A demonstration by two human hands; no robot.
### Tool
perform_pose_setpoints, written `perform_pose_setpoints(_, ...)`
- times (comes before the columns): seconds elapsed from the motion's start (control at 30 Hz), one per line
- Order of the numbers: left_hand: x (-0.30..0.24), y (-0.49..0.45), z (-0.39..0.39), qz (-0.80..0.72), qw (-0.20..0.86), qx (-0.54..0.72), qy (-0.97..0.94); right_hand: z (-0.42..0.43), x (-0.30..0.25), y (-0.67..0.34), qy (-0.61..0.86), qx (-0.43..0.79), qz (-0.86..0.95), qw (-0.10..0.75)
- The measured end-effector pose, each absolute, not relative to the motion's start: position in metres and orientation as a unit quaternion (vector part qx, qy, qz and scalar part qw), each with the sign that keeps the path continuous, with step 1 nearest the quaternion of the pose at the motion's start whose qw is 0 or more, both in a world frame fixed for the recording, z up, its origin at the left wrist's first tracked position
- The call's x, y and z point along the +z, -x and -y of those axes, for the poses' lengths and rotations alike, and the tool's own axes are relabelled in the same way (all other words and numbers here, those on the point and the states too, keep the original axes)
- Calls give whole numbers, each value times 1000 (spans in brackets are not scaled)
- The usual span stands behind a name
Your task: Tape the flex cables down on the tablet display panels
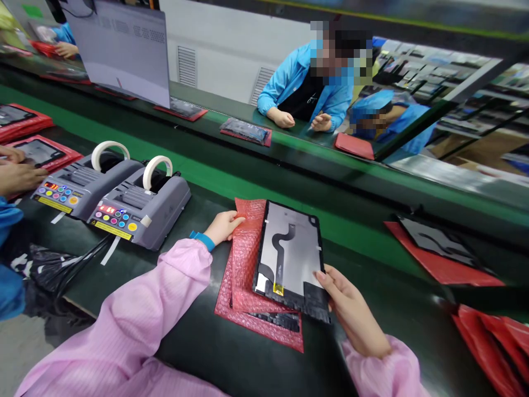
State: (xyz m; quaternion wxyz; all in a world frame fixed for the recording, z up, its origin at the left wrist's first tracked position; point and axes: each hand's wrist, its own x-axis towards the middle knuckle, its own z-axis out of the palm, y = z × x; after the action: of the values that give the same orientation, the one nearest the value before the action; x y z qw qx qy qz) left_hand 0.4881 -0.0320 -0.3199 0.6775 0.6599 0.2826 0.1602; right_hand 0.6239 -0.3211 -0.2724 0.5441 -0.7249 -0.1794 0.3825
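Observation:
My left hand [225, 225] pinches the upper left edge of a red bubble-wrap pouch [246, 242]. In my right hand [341, 292] is the right edge of a tablet screen panel [300, 248], thumb on top and fingers beneath. The panel is tilted, its grey back facing up, with a dark ribbon cable and a yellow sticker near its lower end. It overlaps the pouch. Under these lies another red bubble-wrap pouch [225, 300], with the dark edge of a second panel [281, 321] showing at its lower side.
Two tape dispensers [142, 209] with lit displays stand to the left. A panel on red wrap [438, 242] rests at the right, near more red pouches [491, 342]. A green conveyor belt [210, 182] runs behind. Co-workers sit across the line and at far left.

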Motion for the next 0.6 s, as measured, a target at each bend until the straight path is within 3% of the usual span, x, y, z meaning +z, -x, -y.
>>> perform_pose_setpoints(0.2, -309, -494, 17, -250, 659, 84, -704, 321, -277, -615, 726, 381, 201, 536)
perform_pose_setpoints(0.6, -311, -490, 23, -289, 559, 144, -764, 313, -294, -596, 714, 405, 220, 527)
